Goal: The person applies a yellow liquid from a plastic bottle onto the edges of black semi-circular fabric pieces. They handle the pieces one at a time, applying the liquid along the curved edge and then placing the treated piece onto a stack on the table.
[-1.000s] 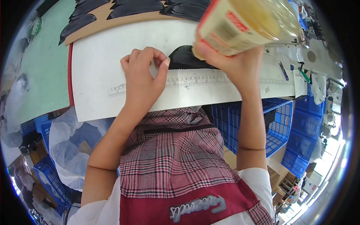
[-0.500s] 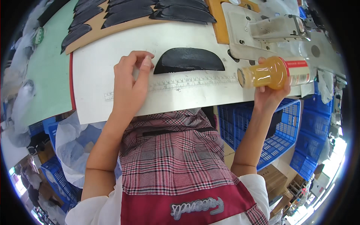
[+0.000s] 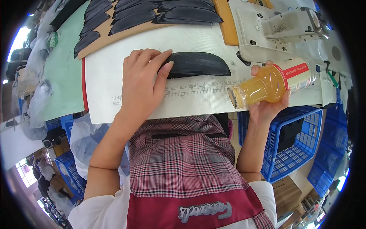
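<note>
Left hand (image 3: 143, 82): your grip is narrow at the black piece (image 3: 200, 65); pinch unclear
Right hand (image 3: 267, 110): you're gripping the bottle (image 3: 271, 82)

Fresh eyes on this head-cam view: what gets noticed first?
Probably the clear bottle of yellow-orange liquid with a red-and-cream label, tilted neck-left in the right hand. Next, the black half-moon-shaped piece on the white work surface, its left end at the left hand. Beyond it, similar black pieces lie in rows on a tan board.
</note>
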The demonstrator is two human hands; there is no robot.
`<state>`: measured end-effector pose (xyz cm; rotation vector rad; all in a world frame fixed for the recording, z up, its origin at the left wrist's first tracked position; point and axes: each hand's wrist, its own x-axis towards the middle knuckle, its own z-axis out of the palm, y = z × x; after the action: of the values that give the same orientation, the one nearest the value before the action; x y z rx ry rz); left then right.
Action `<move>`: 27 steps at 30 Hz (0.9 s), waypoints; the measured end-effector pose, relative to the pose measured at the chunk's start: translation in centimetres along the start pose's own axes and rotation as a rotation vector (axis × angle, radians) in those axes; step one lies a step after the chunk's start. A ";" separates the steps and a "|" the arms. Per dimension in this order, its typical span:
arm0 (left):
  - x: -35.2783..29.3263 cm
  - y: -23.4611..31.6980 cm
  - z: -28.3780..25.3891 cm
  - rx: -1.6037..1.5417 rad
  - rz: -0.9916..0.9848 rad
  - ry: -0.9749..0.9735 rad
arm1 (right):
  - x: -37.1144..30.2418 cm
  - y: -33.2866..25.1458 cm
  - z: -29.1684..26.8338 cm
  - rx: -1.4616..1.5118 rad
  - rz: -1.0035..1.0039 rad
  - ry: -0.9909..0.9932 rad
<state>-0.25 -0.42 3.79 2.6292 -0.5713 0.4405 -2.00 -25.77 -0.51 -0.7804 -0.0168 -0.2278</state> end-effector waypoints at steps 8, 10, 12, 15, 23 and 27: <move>-0.1 0.1 0.1 0.068 0.141 0.083 | 0.1 -0.1 -0.4 0.054 0.001 -0.031; -0.2 0.1 0.2 0.067 0.143 0.084 | 0.1 -0.1 -0.4 0.074 0.007 -0.029; 0.0 -0.1 0.4 -0.029 0.088 0.071 | 0.1 -0.1 -0.5 0.097 0.002 -0.049; 0.3 -0.3 0.3 -0.401 -0.220 -0.003 | 0.1 0.0 -0.8 0.123 -0.011 -0.099; 1.7 -2.0 -1.7 -1.044 -0.718 -0.364 | 0.1 0.0 -0.3 0.090 -0.013 -0.071; 1.5 -2.4 -1.4 -1.096 -0.764 -0.392 | 0.1 0.0 -0.5 0.117 -0.002 -0.123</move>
<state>1.84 1.70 4.79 1.6357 0.1306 -0.5107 -1.91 -26.14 -0.87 -0.6769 -0.1460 -0.1790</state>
